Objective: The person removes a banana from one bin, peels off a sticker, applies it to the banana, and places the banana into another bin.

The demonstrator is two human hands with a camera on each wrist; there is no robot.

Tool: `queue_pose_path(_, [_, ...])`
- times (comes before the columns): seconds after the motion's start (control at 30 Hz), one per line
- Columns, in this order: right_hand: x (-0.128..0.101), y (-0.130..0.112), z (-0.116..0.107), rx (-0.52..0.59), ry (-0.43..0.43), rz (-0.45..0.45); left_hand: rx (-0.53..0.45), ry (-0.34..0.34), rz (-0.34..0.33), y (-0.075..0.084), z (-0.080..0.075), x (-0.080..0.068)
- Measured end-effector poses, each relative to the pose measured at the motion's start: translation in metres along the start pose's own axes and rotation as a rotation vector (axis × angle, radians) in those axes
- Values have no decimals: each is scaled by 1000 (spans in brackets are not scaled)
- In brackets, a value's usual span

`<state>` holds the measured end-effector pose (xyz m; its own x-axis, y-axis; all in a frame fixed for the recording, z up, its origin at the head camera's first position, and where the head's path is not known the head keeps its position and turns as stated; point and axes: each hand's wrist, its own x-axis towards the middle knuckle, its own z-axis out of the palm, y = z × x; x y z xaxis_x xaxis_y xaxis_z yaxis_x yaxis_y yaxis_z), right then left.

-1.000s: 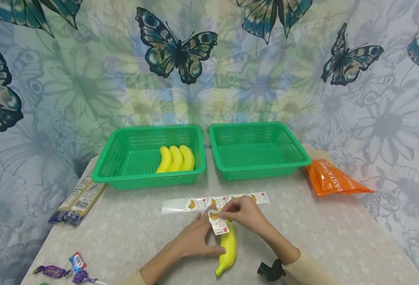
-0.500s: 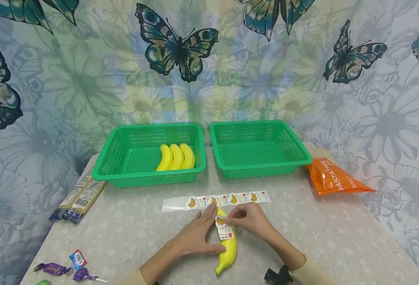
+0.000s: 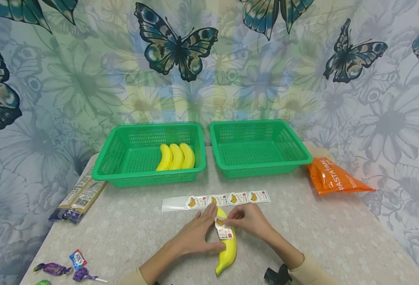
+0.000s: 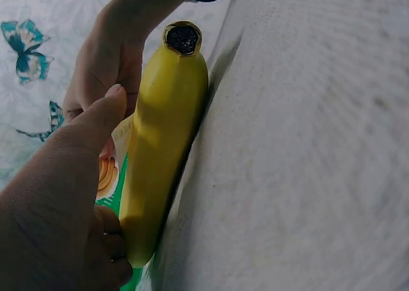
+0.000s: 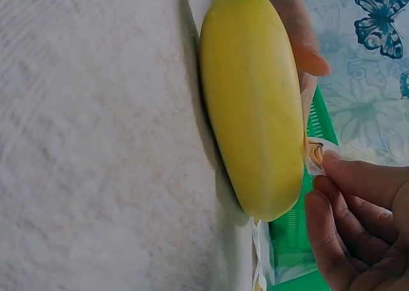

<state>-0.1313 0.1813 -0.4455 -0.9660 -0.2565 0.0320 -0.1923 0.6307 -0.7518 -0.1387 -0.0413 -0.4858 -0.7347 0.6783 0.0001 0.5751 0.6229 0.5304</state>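
A yellow banana (image 3: 227, 253) lies on the table with its stem end toward me. My left hand (image 3: 197, 237) rests along its left side, thumb touching the lower part and fairly straight fingers reaching its far end. My right hand (image 3: 254, 219) pinches the upper edge of a white sticker (image 3: 225, 232) printed with bananas. In the head view the sticker's lower part lies over the banana's upper half. From the right wrist view, the sticker's edge stands out from the peel between thumb and finger. Just beyond the hands lies a strip of similar stickers (image 3: 239, 198).
Two green baskets stand at the back; the left basket (image 3: 149, 181) holds three bananas (image 3: 176, 157), the right basket (image 3: 259, 171) none. An orange pasta bag (image 3: 334, 178) lies at right, a long packet (image 3: 79, 200) at left. Wrapped candies (image 3: 54, 269) and a lollipop (image 3: 82, 274) lie front left.
My right hand has brought the sticker down and slightly right, from above the banana's left side onto its upper half. My left hand has stayed in place.
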Motion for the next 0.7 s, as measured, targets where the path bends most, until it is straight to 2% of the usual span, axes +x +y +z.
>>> queue_pose_path(0.37, [0, 3, 2, 4, 13, 45, -76, 43, -43, 4, 4, 2])
queue_pose_path(0.7, [0, 5, 5, 70, 27, 108, -84, 36, -58, 5, 5, 1])
